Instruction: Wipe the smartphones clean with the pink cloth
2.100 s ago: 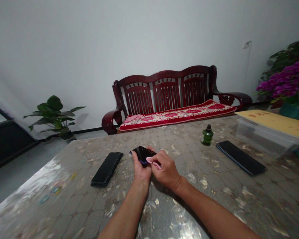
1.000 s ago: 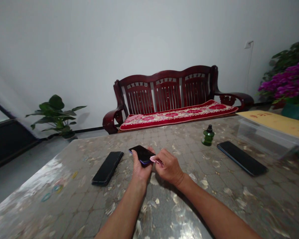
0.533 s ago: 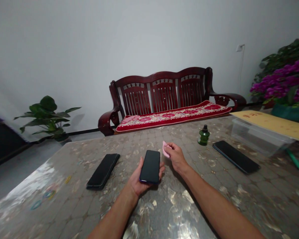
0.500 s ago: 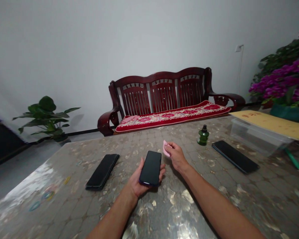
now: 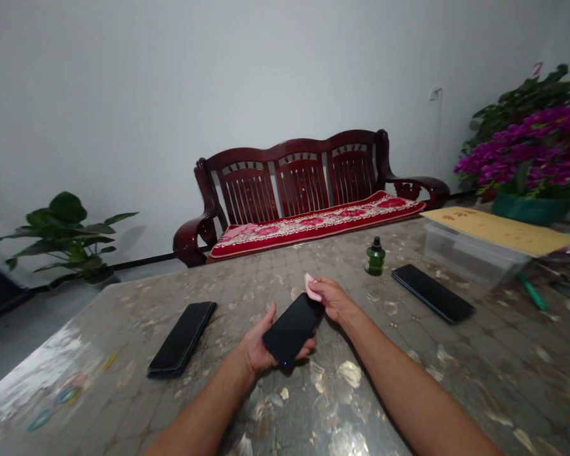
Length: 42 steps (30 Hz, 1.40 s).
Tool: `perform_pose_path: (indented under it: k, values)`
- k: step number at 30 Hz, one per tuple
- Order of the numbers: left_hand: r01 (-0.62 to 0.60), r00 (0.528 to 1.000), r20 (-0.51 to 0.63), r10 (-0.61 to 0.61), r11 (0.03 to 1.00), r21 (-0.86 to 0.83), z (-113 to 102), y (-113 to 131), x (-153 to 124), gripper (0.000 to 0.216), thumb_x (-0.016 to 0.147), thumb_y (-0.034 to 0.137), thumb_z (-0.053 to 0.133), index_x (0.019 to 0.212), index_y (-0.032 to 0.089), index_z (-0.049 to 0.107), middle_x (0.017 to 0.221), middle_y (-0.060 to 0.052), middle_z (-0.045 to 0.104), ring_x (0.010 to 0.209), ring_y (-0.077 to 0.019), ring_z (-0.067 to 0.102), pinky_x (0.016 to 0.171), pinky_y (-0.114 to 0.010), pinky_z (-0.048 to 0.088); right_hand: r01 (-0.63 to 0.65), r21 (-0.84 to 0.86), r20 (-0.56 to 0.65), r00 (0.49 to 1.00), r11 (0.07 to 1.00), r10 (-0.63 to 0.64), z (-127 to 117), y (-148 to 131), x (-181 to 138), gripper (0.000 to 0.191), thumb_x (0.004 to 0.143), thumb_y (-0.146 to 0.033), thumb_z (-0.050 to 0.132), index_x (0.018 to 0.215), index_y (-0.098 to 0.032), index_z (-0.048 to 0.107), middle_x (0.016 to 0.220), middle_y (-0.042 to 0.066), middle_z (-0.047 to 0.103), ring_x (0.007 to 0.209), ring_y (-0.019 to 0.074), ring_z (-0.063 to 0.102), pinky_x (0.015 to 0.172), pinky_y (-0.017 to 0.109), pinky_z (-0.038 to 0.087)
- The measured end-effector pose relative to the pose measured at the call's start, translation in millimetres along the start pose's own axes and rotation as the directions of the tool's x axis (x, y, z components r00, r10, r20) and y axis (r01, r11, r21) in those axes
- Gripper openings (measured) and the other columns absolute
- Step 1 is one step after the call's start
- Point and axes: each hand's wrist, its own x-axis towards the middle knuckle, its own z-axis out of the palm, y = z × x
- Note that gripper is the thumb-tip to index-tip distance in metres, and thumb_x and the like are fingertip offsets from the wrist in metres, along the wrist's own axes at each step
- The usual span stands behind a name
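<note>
The left hand (image 5: 256, 349) holds the phone (image 5: 291, 330) from below, thumb up by its side. The right hand (image 5: 336, 299) pinches a pink cloth (image 5: 311, 289) at the phone's far end; I can't tell if it presses. This looks like the wiping step. Another wipe would need the left hand firm and the cloth flat. A green bottle (image 5: 375, 259) stands past the right hand.

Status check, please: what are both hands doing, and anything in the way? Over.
Left hand cradling phone from below. Right hand holding pink cloth at phone's far end. Green bottle upright, clear of both hands.
</note>
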Motion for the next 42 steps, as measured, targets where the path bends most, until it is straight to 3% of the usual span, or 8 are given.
perform_pose_path:
  k: [4,10,14,18,22,26,34,42]
  values:
    - [-0.190,0.944,-0.268,0.193,0.981,0.038,5,7,-9,0.060,0.101,0.052,0.035,0.136,0.005,0.047,0.107,-0.023,0.071,0.093,-0.0350,0.072,0.083,-0.052,0.056,0.068,-0.018,-0.102,0.992,0.998,-0.069,-1,5,3,0.023,0.050,-0.026,0.077,0.066,-0.017,0.063,0.056,-0.005,0.058,0.048,0.0075,0.044,0.049,0.021,0.031]
    - [-0.571,0.639,-0.506,0.580,0.798,0.193,10,4,-14,0.032,0.093,0.020,0.059,0.124,0.013,0.058,0.104,-0.011,0.072,0.087,-0.0237,0.073,0.085,-0.040,0.059,0.167,-0.079,-0.217,0.959,0.983,-0.180,9,17,0,0.024,0.051,-0.030,0.071,0.069,-0.018,0.063,0.058,-0.005,0.057,0.053,0.0100,0.046,0.050,0.022,0.032]
    - [-0.659,0.505,-0.440,0.742,0.661,0.358,-1,-4,-9,0.036,0.080,0.015,0.073,0.115,0.016,0.065,0.105,-0.008,0.070,0.097,-0.0197,0.070,0.091,-0.031,0.055,0.207,-0.130,-0.256,0.938,0.970,-0.235,15,24,-3,0.026,0.051,-0.032,0.069,0.071,-0.016,0.064,0.059,-0.004,0.058,0.055,0.0112,0.048,0.050,0.023,0.032]
    - [-0.677,0.390,-0.315,0.865,0.502,0.538,-21,-10,1,0.050,0.071,0.032,0.081,0.116,0.018,0.064,0.117,-0.007,0.067,0.110,-0.0216,0.064,0.100,-0.033,0.048,0.236,-0.186,-0.276,0.919,0.954,-0.282,16,28,-2,0.027,0.053,-0.035,0.070,0.071,-0.017,0.064,0.061,-0.003,0.058,0.057,0.0126,0.049,0.052,0.023,0.034]
    - [-0.545,0.283,-0.208,0.936,0.336,0.768,-28,-14,7,0.048,0.080,0.046,0.067,0.120,0.020,0.063,0.121,-0.007,0.066,0.115,-0.0237,0.060,0.103,-0.038,0.044,0.257,-0.236,-0.283,0.905,0.937,-0.319,18,32,-2,0.027,0.056,-0.039,0.070,0.072,-0.017,0.064,0.062,-0.002,0.059,0.059,0.0135,0.050,0.053,0.023,0.035]
    - [-0.367,0.181,-0.135,0.974,0.194,0.910,-23,-14,9,0.037,0.089,0.042,0.054,0.116,0.019,0.064,0.123,-0.008,0.066,0.120,-0.0246,0.057,0.109,-0.040,0.039,0.308,-0.405,-0.266,0.861,0.861,-0.433,18,40,-3,0.029,0.066,-0.045,0.066,0.076,-0.018,0.066,0.066,-0.001,0.061,0.062,0.0148,0.053,0.056,0.024,0.038]
    - [-0.227,0.085,-0.072,0.994,0.089,0.970,-19,-10,23,0.039,0.092,0.038,0.039,0.114,0.016,0.062,0.121,-0.013,0.066,0.119,-0.0271,0.057,0.108,-0.044,0.040,0.374,-0.688,-0.155,0.763,0.623,-0.628,16,52,-1,0.026,0.080,-0.044,0.058,0.077,-0.020,0.064,0.077,0.003,0.063,0.074,0.0188,0.056,0.069,0.029,0.043]
    - [-0.164,0.111,0.005,0.994,0.013,0.986,-18,-11,27,0.040,0.093,0.039,0.038,0.114,0.016,0.064,0.120,-0.014,0.067,0.117,-0.0282,0.058,0.108,-0.047,0.039,0.380,-0.768,-0.058,0.760,0.515,-0.647,20,48,-10,0.020,0.084,-0.038,0.054,0.079,-0.021,0.062,0.083,0.006,0.063,0.083,0.0209,0.058,0.076,0.031,0.045]
